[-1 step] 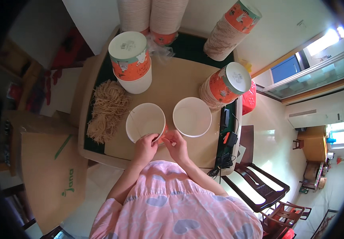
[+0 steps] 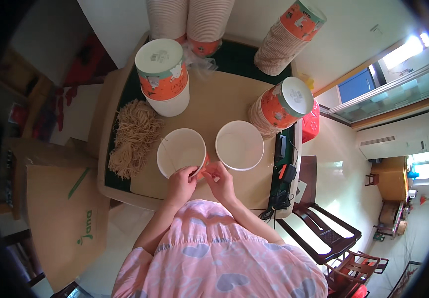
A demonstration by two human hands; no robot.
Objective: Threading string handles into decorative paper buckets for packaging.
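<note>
I am watching both hands working close together at the near edge of the table (image 2: 125, 196). My left hand (image 2: 180, 184) is curling nearly closed, its fingertips pinching at the near rim of the left paper bowl (image 2: 180, 151). My right hand (image 2: 219, 180) is likewise pinching shut, gripping a small orange piece (image 2: 202, 174) just beside that same rim; I cannot tell exactly what the piece is.

I am counting two open white bowls sitting side by side, the right bowl (image 2: 239, 145) standing just apart from the hands. Two orange-and-white bowl stacks (image 2: 164, 74) are standing upside down, one far left, the other (image 2: 280, 105) right. Three more tall stacks are leaning at the far side. One heap of tan strings (image 2: 132, 136) is lying left of the bowls.

Bare tabletop is lying open between the bowls and the far stacks. A black device (image 2: 280, 171) with cables is crowding the right edge.
</note>
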